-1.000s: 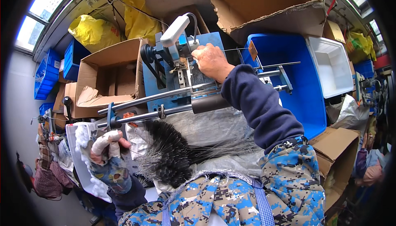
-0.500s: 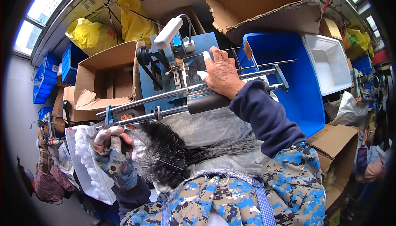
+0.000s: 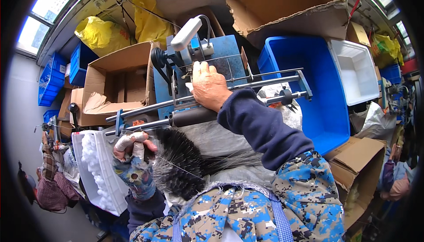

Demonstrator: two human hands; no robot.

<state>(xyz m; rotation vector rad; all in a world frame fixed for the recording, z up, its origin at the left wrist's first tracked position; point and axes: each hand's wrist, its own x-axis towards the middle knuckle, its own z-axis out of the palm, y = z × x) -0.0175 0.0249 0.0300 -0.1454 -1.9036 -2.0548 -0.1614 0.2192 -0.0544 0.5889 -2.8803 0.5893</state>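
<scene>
My right hand (image 3: 208, 85) lies over the sliding carriage of a blue bench machine (image 3: 163, 92), its fingers together and pointing at the machine's working head. White wrapping shows at its thumb. Under the wrist, a black sleeve (image 3: 193, 117) sits on the front steel rail. My left hand (image 3: 134, 147), several fingers wrapped in white, is closed at the left end of the rails. What it pinches is too small to make out. Beside it, a dense bundle of thin dark wires (image 3: 179, 162) fans out across grey sheeting in front of me.
Left of the machine stand an open cardboard box (image 3: 95, 105) and a white tray (image 3: 115, 198) with white fluffy pieces. On the right are a deep blue bin (image 3: 324, 87), a white bin (image 3: 355, 72) and another carton (image 3: 357, 158). People sit at both sides.
My right hand and the carriage with the black sleeve have slid left along the rails, toward the working head. My left hand stays closed by the rail end. The view has shifted slightly.
</scene>
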